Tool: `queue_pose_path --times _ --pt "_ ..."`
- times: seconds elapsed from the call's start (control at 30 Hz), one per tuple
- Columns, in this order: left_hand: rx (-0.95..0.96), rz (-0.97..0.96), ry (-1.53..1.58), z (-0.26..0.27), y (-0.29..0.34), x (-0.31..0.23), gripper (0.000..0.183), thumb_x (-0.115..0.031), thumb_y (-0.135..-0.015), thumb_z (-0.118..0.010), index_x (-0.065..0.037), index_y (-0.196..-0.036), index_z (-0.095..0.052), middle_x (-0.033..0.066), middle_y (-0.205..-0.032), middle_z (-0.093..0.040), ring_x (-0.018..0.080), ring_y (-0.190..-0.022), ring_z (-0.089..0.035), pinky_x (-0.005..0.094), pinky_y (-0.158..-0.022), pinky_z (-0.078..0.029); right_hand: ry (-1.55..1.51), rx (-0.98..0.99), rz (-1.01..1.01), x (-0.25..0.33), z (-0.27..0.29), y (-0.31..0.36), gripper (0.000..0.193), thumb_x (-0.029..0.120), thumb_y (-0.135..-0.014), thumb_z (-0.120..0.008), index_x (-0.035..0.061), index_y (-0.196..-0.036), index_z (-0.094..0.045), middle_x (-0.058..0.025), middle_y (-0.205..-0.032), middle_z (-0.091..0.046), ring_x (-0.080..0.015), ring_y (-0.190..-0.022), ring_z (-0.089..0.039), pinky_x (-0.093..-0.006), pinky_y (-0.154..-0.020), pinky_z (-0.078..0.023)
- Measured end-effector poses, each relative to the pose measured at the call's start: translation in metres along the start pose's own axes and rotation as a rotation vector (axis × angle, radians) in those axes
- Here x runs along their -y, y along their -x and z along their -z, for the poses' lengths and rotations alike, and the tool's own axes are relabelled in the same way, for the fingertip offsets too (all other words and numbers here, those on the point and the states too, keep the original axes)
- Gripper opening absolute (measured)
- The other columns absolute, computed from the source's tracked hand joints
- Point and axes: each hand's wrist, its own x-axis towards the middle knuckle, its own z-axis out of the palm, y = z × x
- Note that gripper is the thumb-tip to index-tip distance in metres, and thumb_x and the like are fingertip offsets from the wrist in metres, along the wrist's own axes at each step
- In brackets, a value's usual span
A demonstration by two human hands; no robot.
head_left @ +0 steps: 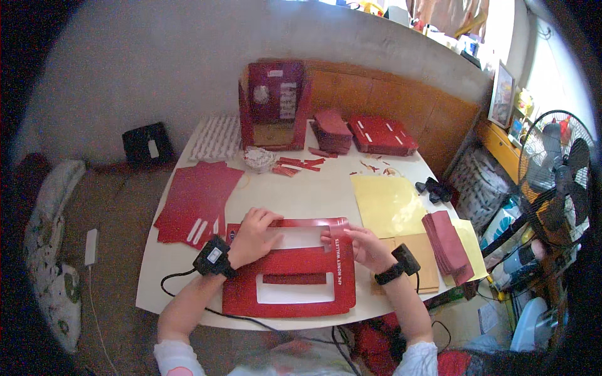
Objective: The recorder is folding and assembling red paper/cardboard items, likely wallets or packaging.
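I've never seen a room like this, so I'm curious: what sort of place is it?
Probably a room in a home, used for handwork with card: a white table holds a red windowed card and red sheets, while a fan and a framed picture at the right look homely.

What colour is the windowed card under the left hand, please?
The windowed card is red; it shows best in the head view.

Flat red card sleeve with two rectangular windows [301,261]: one readable line of white block lettering [340,261], sideways up its right border; small blue oval mark [232,235], upper left corner, illegible. Behind sleeve, upright maroon cardboard box [266,119]: whitish label patches [288,100], illegible. At sleeve's left edge, black wrist-strapped box [205,263]: white label [214,255], illegible.
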Motion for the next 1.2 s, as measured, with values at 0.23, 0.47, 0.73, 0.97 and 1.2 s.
queue_pose_path --times 0.23,0.47,0.73,0.97,1.2 --pt "-0.015 -0.061 0.046 0.015 -0.031 -0.012 0.027 -0.012 -0.078 -0.068 -0.002 -0.101 -0.058 0.0167 -0.095 -0.054 0.0339 -0.086 -0.058 0.0400 -0.075 -0.048 -0.009 0.072 0.092 0.009 -0.002 0.007 0.043 0.018 -0.097 -0.044 -0.0060 -0.133 -0.038 -0.0218 -0.130 -0.050 -0.0284 -0.119 -0.053 -0.0409 -0.102 -0.044" --pt "-0.025 -0.102 -0.066 0.012 -0.062 -0.009 0.024 -0.014 -0.083 -0.064 -0.001 -0.100 -0.054 0.0198 -0.097 -0.053 0.0406 -0.085 -0.058 0.0448 -0.073 -0.048 -0.035 0.101 0.120 0.010 0.004 0.008 0.040 0.022 -0.099 -0.041 -0.0050 -0.128 -0.045 -0.0209 -0.124 -0.056 -0.0260 -0.114 -0.056 -0.0383 -0.097 -0.047" --pt "-0.052 -0.079 0.007 -0.006 -0.056 0.002 0.020 -0.014 -0.082 -0.064 -0.001 -0.096 -0.059 0.0182 -0.091 -0.057 0.0378 -0.084 -0.058 0.0429 -0.074 -0.049 0.145 -0.061 0.072 0.009 0.008 0.010 0.038 0.025 -0.096 -0.050 -0.0008 -0.124 -0.051 -0.0129 -0.111 -0.064 -0.0195 -0.101 -0.062 -0.0364 -0.088 -0.051" --pt "-0.018 0.047 0.118 -0.025 -0.043 0.021 0.020 -0.017 -0.081 -0.064 0.000 -0.093 -0.063 0.0179 -0.090 -0.062 0.0340 -0.084 -0.061 0.0396 -0.075 -0.049 0.350 -0.143 0.099 0.005 0.008 0.012 0.038 0.023 -0.093 -0.057 0.0028 -0.124 -0.051 -0.0056 -0.105 -0.064 -0.0125 -0.099 -0.061 -0.0274 -0.085 -0.051" --pt "-0.088 0.230 0.129 -0.026 -0.034 0.037 0.022 -0.018 -0.080 -0.065 0.000 -0.093 -0.066 0.0180 -0.090 -0.065 0.0322 -0.082 -0.064 0.0382 -0.075 -0.050 0.547 -0.068 0.035 0.018 0.005 0.022 0.040 0.028 -0.088 -0.065 0.0049 -0.120 -0.059 -0.0057 -0.110 -0.064 -0.0139 -0.100 -0.059 -0.0296 -0.089 -0.046"
